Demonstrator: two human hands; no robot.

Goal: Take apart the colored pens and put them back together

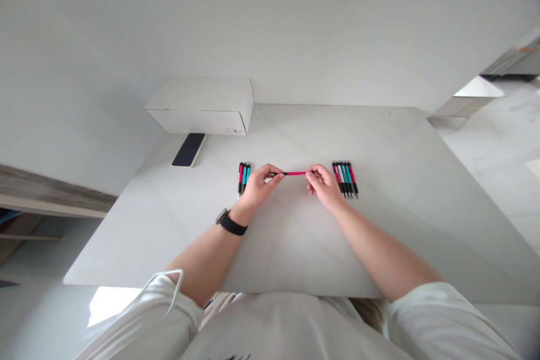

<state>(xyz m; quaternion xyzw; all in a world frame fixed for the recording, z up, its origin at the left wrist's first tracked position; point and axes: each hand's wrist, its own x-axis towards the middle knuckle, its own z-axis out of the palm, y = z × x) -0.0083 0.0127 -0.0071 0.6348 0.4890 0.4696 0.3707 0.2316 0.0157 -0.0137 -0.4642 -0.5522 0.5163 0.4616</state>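
Note:
A red and black pen (296, 173) is held level above the middle of the table, stretched between both hands. My left hand (260, 184) pinches its black end between thumb and fingers. At the other end, my right hand (324, 184) is closed on the pen, its tip hidden by the fingers. Beside my left hand lies a small group of red and teal pens (243, 174), partly covered by that hand. Just right of my right hand, a row of several red, teal and white pens (346, 179) lies side by side.
A white box (198, 121) stands at the back left of the white table (291, 253), against the wall. A phone (189, 150) lies in front of it, dark screen up. A white cable (179, 287) loops by my left sleeve.

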